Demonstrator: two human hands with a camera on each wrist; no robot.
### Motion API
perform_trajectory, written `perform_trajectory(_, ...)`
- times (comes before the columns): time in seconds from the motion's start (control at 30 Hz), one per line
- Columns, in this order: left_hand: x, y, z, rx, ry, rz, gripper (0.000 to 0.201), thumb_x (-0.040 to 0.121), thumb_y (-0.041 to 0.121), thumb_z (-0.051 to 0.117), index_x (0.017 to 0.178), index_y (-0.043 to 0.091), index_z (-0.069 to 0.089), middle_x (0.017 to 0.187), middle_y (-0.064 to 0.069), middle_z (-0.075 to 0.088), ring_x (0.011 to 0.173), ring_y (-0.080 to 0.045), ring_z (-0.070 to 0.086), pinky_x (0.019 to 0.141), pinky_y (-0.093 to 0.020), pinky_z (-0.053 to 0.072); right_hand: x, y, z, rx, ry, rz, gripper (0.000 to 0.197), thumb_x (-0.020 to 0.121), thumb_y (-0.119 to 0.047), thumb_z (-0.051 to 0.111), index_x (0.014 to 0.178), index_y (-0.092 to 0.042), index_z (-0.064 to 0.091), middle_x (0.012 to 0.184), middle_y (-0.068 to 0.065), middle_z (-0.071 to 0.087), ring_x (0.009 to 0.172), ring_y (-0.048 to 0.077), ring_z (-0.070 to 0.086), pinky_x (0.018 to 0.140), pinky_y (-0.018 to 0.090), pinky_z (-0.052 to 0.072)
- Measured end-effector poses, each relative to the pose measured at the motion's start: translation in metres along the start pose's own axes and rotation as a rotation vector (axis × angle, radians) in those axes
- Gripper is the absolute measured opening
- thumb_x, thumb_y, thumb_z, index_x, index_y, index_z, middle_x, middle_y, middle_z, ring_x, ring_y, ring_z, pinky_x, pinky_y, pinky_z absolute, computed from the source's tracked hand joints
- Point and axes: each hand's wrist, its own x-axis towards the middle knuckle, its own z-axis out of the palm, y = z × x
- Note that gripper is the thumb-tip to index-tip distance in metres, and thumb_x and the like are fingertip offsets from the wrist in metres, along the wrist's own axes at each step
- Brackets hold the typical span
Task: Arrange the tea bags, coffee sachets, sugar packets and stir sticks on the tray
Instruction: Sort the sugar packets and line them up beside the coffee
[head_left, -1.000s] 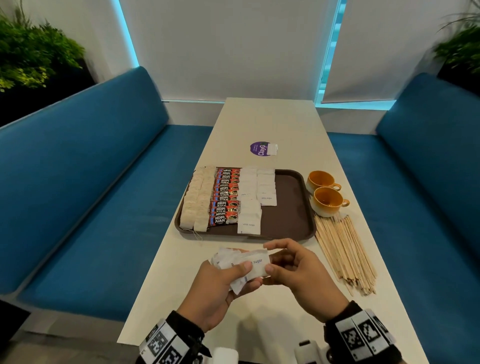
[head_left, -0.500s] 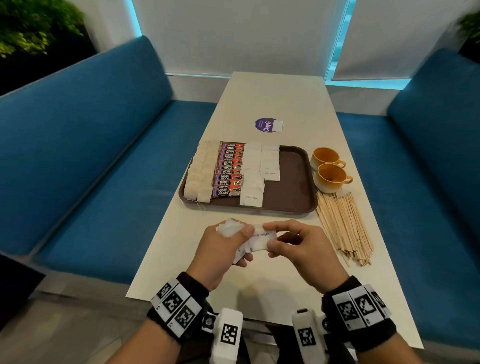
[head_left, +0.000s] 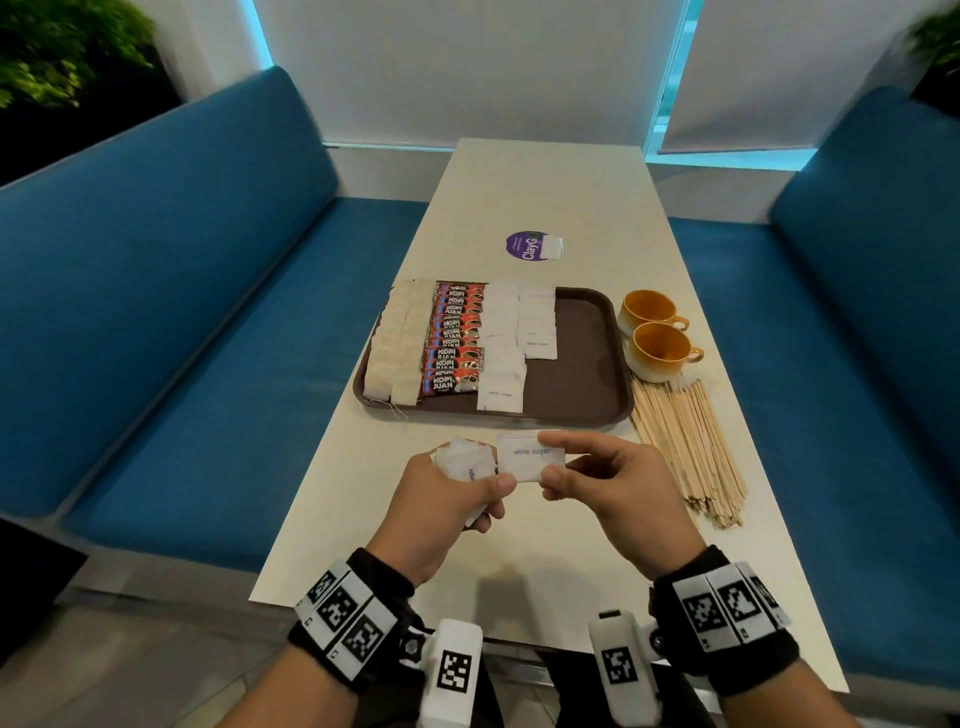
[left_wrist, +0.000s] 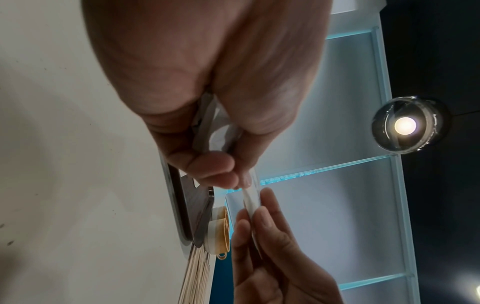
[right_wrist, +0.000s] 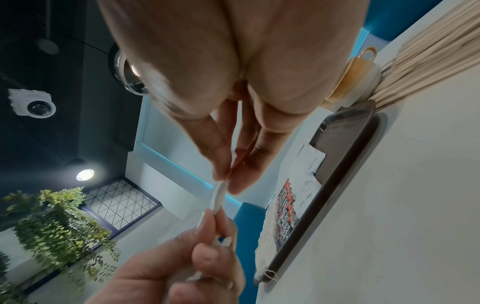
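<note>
A brown tray (head_left: 582, 364) holds rows of tea bags (head_left: 395, 348), red coffee sachets (head_left: 454, 338) and white sugar packets (head_left: 501, 358). Just in front of the tray, above the table, my left hand (head_left: 447, 499) grips a bunch of sugar packets (head_left: 465, 462). My right hand (head_left: 597, 478) pinches a single white sugar packet (head_left: 530, 453) between thumb and fingers, its other edge against my left thumb. The wrist views show that packet edge-on (right_wrist: 218, 195) (left_wrist: 250, 202) between both hands. Wooden stir sticks (head_left: 685, 447) lie on the table to the right of the tray.
Two orange cups (head_left: 657, 338) stand right of the tray, beside the stir sticks. A purple sticker (head_left: 527, 245) lies further along the white table (head_left: 571, 187). Blue benches (head_left: 182, 312) flank the table on both sides.
The right hand has drawn one sugar packet out of the bunch toward the right, so its label now faces up. The head camera has shifted; both hands stay in front of the tray.
</note>
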Motion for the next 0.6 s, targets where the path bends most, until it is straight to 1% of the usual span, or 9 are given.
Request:
perform_trajectory(0.1,0.004,-0.001,-0.001,0.030,-0.027,0.003,0.025,0.080,-0.012,0.075,0.100,0.001,0.066,0.071,-0.013,0.064,0.058,-0.026,0.056,0.051,-0.029,0.043,0.002,0.001,-0.001,-0.001,0.000,0.010,0.031,0.085,-0.002,0.079,0.109,-0.022,0.077,0.080,0.009,0.078,0.076,0.024,0.076,0.085,0.035,0.060)
perform_trajectory(0.17,0.006,0.000,-0.001,0.031,-0.052,-0.008,0.027,0.079,-0.014,0.072,0.098,0.005,0.066,0.071,-0.011,0.063,0.057,-0.025,0.053,0.050,-0.028,0.042,0.004,0.001,-0.002,-0.006,0.001,0.016,0.032,0.084,-0.001,0.080,0.108,-0.022,0.078,0.080,0.009,0.078,0.075,0.025,0.076,0.086,0.040,0.061)
perform_trajectory(0.2,0.006,0.000,-0.001,0.012,-0.068,-0.021,0.024,0.080,-0.009,0.074,0.096,0.007,0.066,0.072,-0.010,0.061,0.057,-0.024,0.052,0.050,-0.028,0.041,0.005,0.001,-0.002,-0.006,0.000,0.015,0.033,0.083,-0.001,0.081,0.108,-0.021,0.078,0.083,0.008,0.078,0.074,0.026,0.075,0.086,0.045,0.061)
perform_trajectory(0.27,0.007,0.003,0.001,-0.042,-0.087,-0.053,0.018,0.078,0.013,0.079,0.091,0.013,0.067,0.077,-0.008,0.059,0.058,-0.022,0.048,0.050,-0.027,0.037,0.008,0.003,-0.003,-0.014,-0.007,0.016,0.035,0.080,-0.001,0.083,0.108,-0.023,0.079,0.086,0.008,0.078,0.074,0.027,0.075,0.086,0.051,0.060)
perform_trajectory(0.3,0.008,0.004,0.001,-0.061,-0.086,-0.067,0.020,0.076,0.023,0.081,0.088,0.015,0.068,0.078,-0.008,0.059,0.058,-0.021,0.047,0.050,-0.026,0.035,0.010,0.003,-0.004,-0.028,-0.017,0.017,0.036,0.080,-0.002,0.084,0.108,-0.024,0.079,0.085,0.008,0.078,0.075,0.028,0.074,0.086,0.051,0.060)
perform_trajectory(0.37,0.011,0.005,0.002,-0.075,-0.076,-0.080,0.026,0.074,0.034,0.082,0.086,0.016,0.068,0.079,-0.009,0.059,0.057,-0.022,0.045,0.050,-0.025,0.031,0.013,0.005,-0.004,-0.038,-0.032,0.015,0.036,0.080,-0.002,0.084,0.108,-0.025,0.079,0.081,0.009,0.078,0.075,0.026,0.074,0.085,0.046,0.060)
perform_trajectory(0.43,0.014,0.006,0.002,-0.070,-0.056,-0.071,0.028,0.078,0.035,0.081,0.088,0.014,0.066,0.078,-0.010,0.058,0.056,-0.022,0.045,0.049,-0.025,0.030,0.016,0.005,-0.004,-0.023,-0.046,0.011,0.036,0.080,0.001,0.083,0.107,-0.023,0.080,0.079,0.011,0.077,0.074,0.024,0.073,0.082,0.038,0.060)
perform_trajectory(0.53,0.021,0.007,0.001,-0.044,0.012,-0.068,0.019,0.090,0.029,0.076,0.086,0.013,0.067,0.075,-0.012,0.059,0.055,-0.023,0.046,0.049,-0.025,0.030,0.021,0.006,-0.003,-0.044,-0.077,0.006,0.035,0.078,0.005,0.082,0.100,-0.023,0.081,0.082,0.007,0.077,0.073,0.021,0.070,0.077,0.031,0.060)
perform_trajectory(0.6,0.025,0.007,0.000,-0.033,0.043,-0.079,0.015,0.094,0.023,0.070,0.088,0.010,0.065,0.074,-0.013,0.059,0.055,-0.024,0.046,0.049,-0.026,0.030,0.026,0.008,-0.003,-0.058,-0.101,0.019,0.033,0.078,0.005,0.083,0.095,-0.023,0.082,0.081,0.002,0.076,0.071,0.015,0.067,0.073,0.027,0.058)
